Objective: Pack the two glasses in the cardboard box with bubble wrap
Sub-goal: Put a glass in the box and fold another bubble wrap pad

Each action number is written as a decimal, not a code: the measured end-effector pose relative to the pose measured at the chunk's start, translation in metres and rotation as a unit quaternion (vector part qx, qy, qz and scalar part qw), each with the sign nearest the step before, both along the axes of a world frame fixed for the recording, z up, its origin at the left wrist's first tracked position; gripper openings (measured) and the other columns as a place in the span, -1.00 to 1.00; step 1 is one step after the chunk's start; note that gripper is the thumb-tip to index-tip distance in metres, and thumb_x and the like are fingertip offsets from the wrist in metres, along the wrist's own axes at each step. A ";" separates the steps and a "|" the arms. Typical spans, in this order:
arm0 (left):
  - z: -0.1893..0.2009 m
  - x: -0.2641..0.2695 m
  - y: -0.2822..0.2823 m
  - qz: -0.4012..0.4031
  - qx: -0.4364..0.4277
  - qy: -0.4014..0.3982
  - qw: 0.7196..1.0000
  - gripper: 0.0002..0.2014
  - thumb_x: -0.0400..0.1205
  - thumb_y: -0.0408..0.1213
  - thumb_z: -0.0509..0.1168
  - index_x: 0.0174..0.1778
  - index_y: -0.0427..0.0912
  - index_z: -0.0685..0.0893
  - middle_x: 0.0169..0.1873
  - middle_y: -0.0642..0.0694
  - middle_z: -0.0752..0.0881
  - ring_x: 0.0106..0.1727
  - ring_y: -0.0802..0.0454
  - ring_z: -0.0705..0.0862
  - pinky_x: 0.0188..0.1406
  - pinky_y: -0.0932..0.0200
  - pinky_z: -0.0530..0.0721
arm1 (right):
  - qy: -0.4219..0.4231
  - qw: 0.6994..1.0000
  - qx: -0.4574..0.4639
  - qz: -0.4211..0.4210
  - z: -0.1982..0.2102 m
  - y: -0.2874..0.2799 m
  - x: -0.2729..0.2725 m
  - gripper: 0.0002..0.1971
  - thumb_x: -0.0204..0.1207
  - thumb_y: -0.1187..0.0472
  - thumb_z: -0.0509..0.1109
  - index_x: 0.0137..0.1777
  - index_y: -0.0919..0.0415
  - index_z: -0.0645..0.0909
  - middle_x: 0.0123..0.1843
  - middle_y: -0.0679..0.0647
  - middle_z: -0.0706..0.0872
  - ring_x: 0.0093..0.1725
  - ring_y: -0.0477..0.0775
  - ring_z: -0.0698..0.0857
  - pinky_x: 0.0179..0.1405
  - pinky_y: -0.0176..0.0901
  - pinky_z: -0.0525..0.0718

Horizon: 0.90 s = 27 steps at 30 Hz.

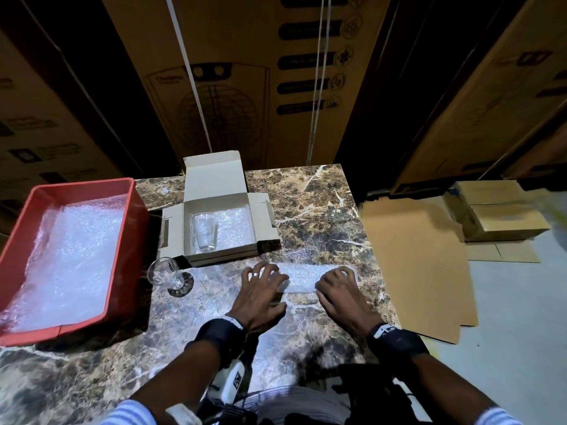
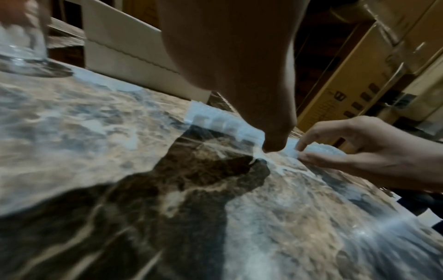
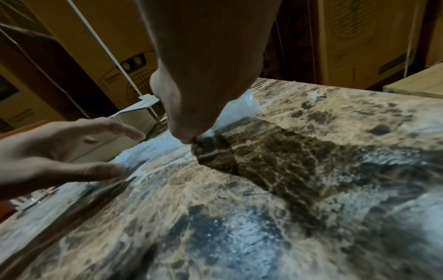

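An open cardboard box (image 1: 267, 222) sits at the back of the marble table (image 1: 316, 210). One clear glass (image 1: 205, 231) lies inside it on bubble wrap. The second glass (image 1: 164, 273) stands on the table just left of the box's front corner, also seen at the far left in the left wrist view (image 2: 21, 43). A loose bubble wrap sheet (image 1: 302, 277) lies flat in front of the box. My left hand (image 1: 270, 277) rests spread on its left end. My right hand (image 1: 337, 285) pinches its right end between thumb and forefinger (image 2: 299, 151).
A red tray (image 1: 129, 234) lined with more bubble wrap stands at the table's left. Flat cardboard sheets (image 1: 417, 265) and small cartons (image 1: 497, 216) lie on the floor past the right table edge. Tall printed cartons (image 1: 245, 87) rise behind the table.
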State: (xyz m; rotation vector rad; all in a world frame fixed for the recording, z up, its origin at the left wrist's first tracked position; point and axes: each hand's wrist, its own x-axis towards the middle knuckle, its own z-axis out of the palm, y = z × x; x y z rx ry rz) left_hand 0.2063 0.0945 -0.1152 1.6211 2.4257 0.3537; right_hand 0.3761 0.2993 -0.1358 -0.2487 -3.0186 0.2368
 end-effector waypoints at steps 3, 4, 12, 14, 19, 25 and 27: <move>0.000 0.009 0.014 -0.005 -0.004 -0.002 1.000 -0.56 0.49 0.05 0.30 0.29 0.08 0.58 0.22 0.00 0.55 0.36 -0.14 0.48 0.34 -0.17 0.31 | 0.002 1.000 -0.019 -0.013 0.002 -0.003 -0.003 -0.77 0.78 0.02 0.17 0.04 0.03 0.63 -0.01 -0.04 0.64 0.06 0.08 0.55 0.31 0.03 0.36; -0.001 0.010 0.017 -0.002 -0.009 0.003 1.000 -0.59 0.51 0.03 0.28 0.28 0.09 0.58 0.20 0.01 0.56 0.32 -0.12 0.49 0.31 -0.14 0.31 | 0.003 0.999 -0.033 -0.012 0.002 -0.005 -0.004 -0.77 0.79 0.01 0.16 0.06 0.02 0.62 0.00 -0.05 0.63 0.05 0.06 0.53 0.25 0.00 0.39; -0.016 -0.011 0.000 0.012 -0.023 -0.002 1.000 -0.76 0.47 -0.18 0.31 0.05 0.09 0.68 0.04 0.05 0.65 0.09 -0.10 0.59 0.08 -0.09 0.33 | -0.031 0.993 -0.110 0.015 0.003 -0.013 0.016 -0.77 0.80 -0.13 0.12 0.17 -0.01 0.47 0.04 -0.09 0.52 -0.05 -0.05 0.42 -0.07 -0.11 0.51; -0.021 -0.018 -0.009 0.012 0.005 -0.028 1.000 -0.78 0.47 -0.19 0.29 0.01 0.10 0.69 0.01 0.08 0.65 0.02 -0.06 0.60 0.03 -0.09 0.40 | -0.037 0.995 -0.087 0.020 0.000 -0.009 0.026 -0.72 0.75 -0.16 0.19 0.23 0.01 0.49 0.09 -0.07 0.52 -0.03 -0.09 0.39 -0.12 -0.18 0.41; -0.021 -0.041 -0.027 0.048 0.066 -0.095 0.992 -0.85 0.65 -0.06 0.25 -0.04 0.09 0.73 -0.03 0.18 0.67 0.02 0.02 0.60 0.00 -0.02 0.34 | -0.035 0.995 -0.096 -0.017 0.002 0.006 0.040 -0.87 0.67 0.13 0.23 0.11 0.07 0.59 0.02 -0.05 0.57 -0.08 -0.06 0.46 -0.16 -0.18 0.39; -0.028 -0.060 -0.040 0.196 0.093 -0.167 0.962 -0.78 0.59 0.07 0.34 -0.08 0.10 0.84 -0.21 0.15 0.81 -0.04 0.02 0.69 0.11 -0.09 0.56 | 0.005 0.955 -0.265 -0.137 0.018 0.020 0.040 -0.88 0.69 0.11 0.32 -0.03 -0.04 0.68 -0.30 -0.19 0.66 -0.38 -0.22 0.58 -0.44 -0.31 0.42; -0.029 -0.060 -0.039 0.244 0.112 -0.206 0.941 -0.92 0.61 -0.01 0.40 -0.08 0.15 0.80 -0.32 0.14 0.79 -0.13 0.06 0.71 0.09 -0.09 0.66 | 0.003 0.926 -0.338 -0.167 0.020 0.026 0.040 -0.88 0.72 0.09 0.34 -0.02 -0.08 0.69 -0.34 -0.06 0.74 -0.45 -0.15 0.63 -0.51 -0.25 0.48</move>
